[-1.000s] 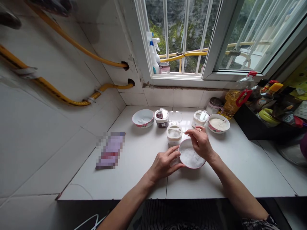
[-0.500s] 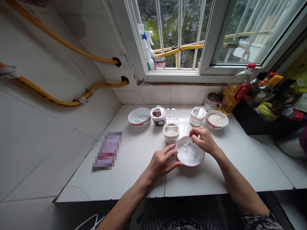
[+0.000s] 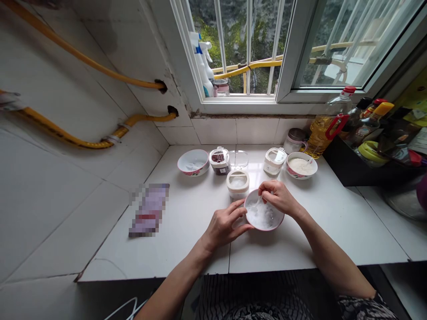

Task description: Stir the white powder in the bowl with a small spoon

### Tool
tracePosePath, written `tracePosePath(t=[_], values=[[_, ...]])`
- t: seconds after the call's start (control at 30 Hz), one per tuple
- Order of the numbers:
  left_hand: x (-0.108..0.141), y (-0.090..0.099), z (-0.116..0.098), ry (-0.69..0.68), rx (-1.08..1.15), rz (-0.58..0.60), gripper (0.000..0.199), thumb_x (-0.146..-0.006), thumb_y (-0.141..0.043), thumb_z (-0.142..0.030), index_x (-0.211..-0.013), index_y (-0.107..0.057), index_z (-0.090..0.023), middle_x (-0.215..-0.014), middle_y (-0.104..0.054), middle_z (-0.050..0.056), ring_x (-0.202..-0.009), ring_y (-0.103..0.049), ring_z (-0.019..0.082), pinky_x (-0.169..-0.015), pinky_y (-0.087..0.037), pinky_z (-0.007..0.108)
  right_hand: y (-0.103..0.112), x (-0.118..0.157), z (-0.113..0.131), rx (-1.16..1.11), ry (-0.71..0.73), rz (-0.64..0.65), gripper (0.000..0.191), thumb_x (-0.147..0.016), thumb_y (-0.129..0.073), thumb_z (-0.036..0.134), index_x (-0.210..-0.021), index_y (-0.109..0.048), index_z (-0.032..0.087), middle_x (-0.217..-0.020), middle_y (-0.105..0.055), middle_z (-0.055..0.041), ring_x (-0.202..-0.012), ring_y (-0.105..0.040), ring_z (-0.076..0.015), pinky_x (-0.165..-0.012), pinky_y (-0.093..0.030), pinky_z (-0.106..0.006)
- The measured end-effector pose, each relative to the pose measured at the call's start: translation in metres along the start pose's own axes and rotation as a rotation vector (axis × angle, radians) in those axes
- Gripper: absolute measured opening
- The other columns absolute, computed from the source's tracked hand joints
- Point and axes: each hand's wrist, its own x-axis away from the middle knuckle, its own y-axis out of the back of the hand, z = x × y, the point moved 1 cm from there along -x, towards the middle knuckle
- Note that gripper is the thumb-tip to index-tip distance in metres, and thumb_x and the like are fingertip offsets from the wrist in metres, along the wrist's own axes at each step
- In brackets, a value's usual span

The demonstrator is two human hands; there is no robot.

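My left hand (image 3: 226,226) grips the left side of a pink-rimmed white bowl (image 3: 267,230), thumb low and fingers along the rim. Loose white granules (image 3: 263,217) cover the bottom of the bowl. Pinched in my right hand (image 3: 277,198), over the bowl's far side, is a small white spoon (image 3: 258,202). Its head is in the granules and my fingers hide part of the handle. Just beyond the bowl stands a square jar (image 3: 238,191) of white granules, its clear lid (image 3: 239,158) raised.
Farther back are a flowered bowl (image 3: 193,172), a jar of dark red bits (image 3: 220,166), another clear jar (image 3: 274,164) and a bowl of pale grains (image 3: 300,174). An oil bottle (image 3: 322,133) and a black box (image 3: 343,169) of condiments are at right. A blurred purple packet (image 3: 151,209) lies left.
My right hand has moved slightly left and lower over the bowl, taking the spoon deeper into the granules. My left hand keeps its hold on the rim.
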Motion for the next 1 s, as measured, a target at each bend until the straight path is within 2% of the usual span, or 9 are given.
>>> tracePosePath(t=[0.2, 0.5, 0.67, 0.77, 0.83, 0.9, 1.0], values=[[0.000, 0.000, 0.000, 0.010, 0.005, 0.006, 0.030, -0.093, -0.064, -0.046, -0.102, -0.062, -0.017, -0.118, -0.071, 0.017, -0.097, -0.075, 0.024, -0.071, -0.063, 0.030, 0.008, 0.000, -0.004, -0.210, -0.132, -0.080, 0.013, -0.069, -0.048, 0.020, -0.066, -0.061, 0.019, -0.051, -0.056, 0.0028, -0.050, -0.050, -0.0115, -0.053, -0.040, -0.024], [-0.003, 0.002, -0.003, -0.003, 0.007, 0.007, 0.028, -0.095, -0.061, -0.045, -0.101, -0.061, -0.018, -0.118, -0.071, 0.017, -0.102, -0.074, 0.025, -0.071, -0.063, 0.030, 0.010, -0.007, -0.010, -0.448, -0.215, -0.145, 0.010, -0.065, -0.054, 0.025, -0.063, -0.062, 0.018, -0.046, -0.055, 0.0033, -0.044, -0.047, -0.0108, -0.048, -0.039, -0.024], [-0.003, 0.002, -0.003, -0.006, -0.016, 0.005, 0.031, -0.096, -0.059, -0.047, -0.101, -0.060, -0.017, -0.118, -0.071, 0.019, -0.100, -0.075, 0.025, -0.068, -0.063, 0.029, 0.010, -0.010, -0.010, -0.533, -0.233, -0.227, 0.011, -0.068, -0.058, 0.028, -0.069, -0.063, 0.018, -0.051, -0.059, 0.0014, -0.048, -0.051, -0.0121, -0.051, -0.042, -0.026], [-0.003, 0.002, -0.003, -0.006, -0.034, -0.005, 0.032, -0.096, -0.058, -0.049, -0.101, -0.060, -0.017, -0.115, -0.072, 0.019, -0.096, -0.076, 0.025, -0.067, -0.063, 0.030, 0.003, -0.009, -0.006, -0.494, -0.138, -0.335, 0.014, -0.077, -0.058, 0.032, -0.079, -0.062, 0.018, -0.061, -0.065, -0.0012, -0.055, -0.056, -0.0139, -0.057, -0.047, -0.029], [-0.003, 0.001, -0.003, 0.001, -0.024, 0.001, 0.033, -0.096, -0.058, -0.049, -0.102, -0.060, -0.017, -0.116, -0.071, 0.018, -0.094, -0.076, 0.024, -0.066, -0.063, 0.028, -0.003, -0.008, -0.002, -0.385, -0.033, -0.396, 0.015, -0.086, -0.055, 0.032, -0.088, -0.061, 0.019, -0.071, -0.069, -0.0034, -0.062, -0.061, -0.0161, -0.063, -0.050, -0.031], [-0.003, 0.001, -0.002, -0.006, -0.024, -0.002, 0.032, -0.096, -0.059, -0.048, -0.103, -0.061, -0.017, -0.119, -0.071, 0.019, -0.096, -0.076, 0.025, -0.069, -0.064, 0.030, -0.009, -0.007, 0.001, -0.185, 0.094, -0.439, 0.013, -0.093, -0.051, 0.028, -0.093, -0.061, 0.021, -0.078, -0.071, -0.0049, -0.069, -0.064, -0.0179, -0.068, -0.051, -0.033], [-0.002, 0.001, -0.002, -0.010, -0.022, -0.013, 0.032, -0.095, -0.060, -0.048, -0.105, -0.061, -0.017, -0.119, -0.071, 0.019, -0.097, -0.076, 0.026, -0.070, -0.064, 0.031, -0.015, -0.005, 0.007, 0.179, 0.384, -0.367, 0.019, -0.093, -0.046, 0.015, -0.093, -0.063, 0.022, -0.083, -0.074, -0.0058, -0.073, -0.065, -0.0195, -0.082, -0.048, -0.040]])
